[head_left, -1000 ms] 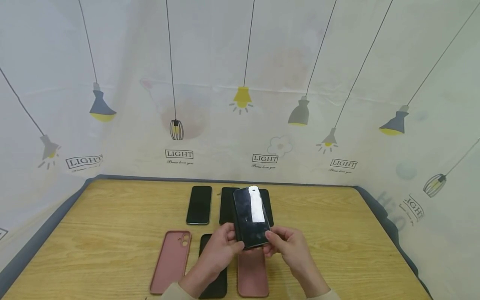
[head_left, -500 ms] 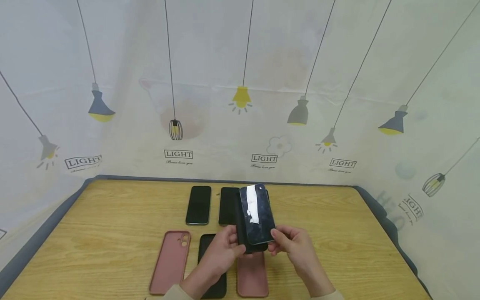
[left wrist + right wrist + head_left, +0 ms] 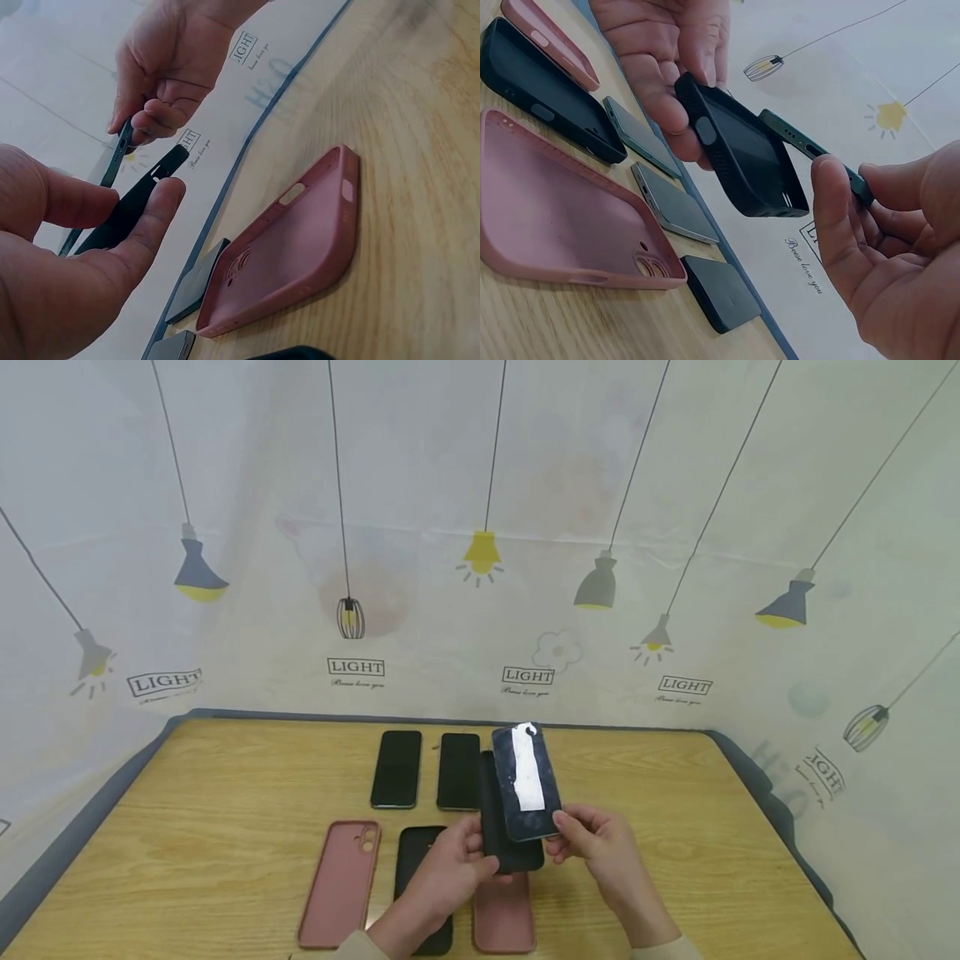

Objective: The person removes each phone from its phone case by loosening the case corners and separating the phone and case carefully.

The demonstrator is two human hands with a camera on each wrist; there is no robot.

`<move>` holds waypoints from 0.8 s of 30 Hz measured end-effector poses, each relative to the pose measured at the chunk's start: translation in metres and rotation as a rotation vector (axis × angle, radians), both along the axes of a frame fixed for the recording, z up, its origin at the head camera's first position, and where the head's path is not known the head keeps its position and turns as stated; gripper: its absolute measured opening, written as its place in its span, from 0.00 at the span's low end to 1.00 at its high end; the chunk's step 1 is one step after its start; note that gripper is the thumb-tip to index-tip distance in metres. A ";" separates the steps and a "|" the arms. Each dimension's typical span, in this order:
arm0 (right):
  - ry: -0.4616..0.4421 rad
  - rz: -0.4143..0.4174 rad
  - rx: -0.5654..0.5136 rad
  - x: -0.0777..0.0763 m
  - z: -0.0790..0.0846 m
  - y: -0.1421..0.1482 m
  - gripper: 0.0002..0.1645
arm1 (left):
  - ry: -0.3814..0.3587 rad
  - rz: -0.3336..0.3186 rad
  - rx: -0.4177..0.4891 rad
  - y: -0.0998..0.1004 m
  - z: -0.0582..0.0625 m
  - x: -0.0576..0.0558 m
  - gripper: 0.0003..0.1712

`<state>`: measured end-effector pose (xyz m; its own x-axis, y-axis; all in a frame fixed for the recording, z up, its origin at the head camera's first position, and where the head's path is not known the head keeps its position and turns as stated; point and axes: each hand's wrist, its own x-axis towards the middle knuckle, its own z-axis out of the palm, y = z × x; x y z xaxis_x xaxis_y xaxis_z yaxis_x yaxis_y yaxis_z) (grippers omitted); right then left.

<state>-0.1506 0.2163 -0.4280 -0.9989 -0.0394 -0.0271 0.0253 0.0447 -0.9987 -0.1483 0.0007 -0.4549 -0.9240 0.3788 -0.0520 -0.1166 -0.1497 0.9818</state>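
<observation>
My left hand (image 3: pixel 453 860) grips a black phone case (image 3: pixel 517 857) by its lower left side, raised above the table, with its hollow side facing me. The thumb lies near the case's lower edge. My right hand (image 3: pixel 603 847) pinches a dark phone (image 3: pixel 506 785) at its lower right corner; bright glare runs down its screen. The phone stands apart from the case, overlapping it in the head view. From the right wrist, a gap shows between the phone's edge (image 3: pixel 840 163) and the case's bottom end (image 3: pixel 769 202). Below the hands lies a pink case (image 3: pixel 504 922).
Two dark phones (image 3: pixel 396 768) (image 3: pixel 458 768) lie at the back of the wooden table (image 3: pixel 187 827); a third dark slab (image 3: pixel 720 292) shows in the right wrist view. Another pink case (image 3: pixel 339 885) and a black case (image 3: pixel 411 860) lie in front, the latter partly under my left forearm.
The phone has come away from the black case, moving up and to the right with my right hand. The case's inside now shows; my left hand has shifted slightly right.
</observation>
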 end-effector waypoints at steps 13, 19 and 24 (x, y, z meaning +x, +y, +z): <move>-0.036 -0.094 0.037 -0.006 0.002 0.014 0.13 | -0.024 -0.048 -0.003 0.005 0.001 0.004 0.28; -0.034 -0.118 0.064 -0.008 0.000 0.023 0.14 | -0.033 -0.068 0.001 0.008 -0.001 0.007 0.29; -0.048 -0.151 0.079 -0.011 -0.001 0.029 0.14 | -0.065 -0.080 -0.007 0.010 -0.002 0.009 0.29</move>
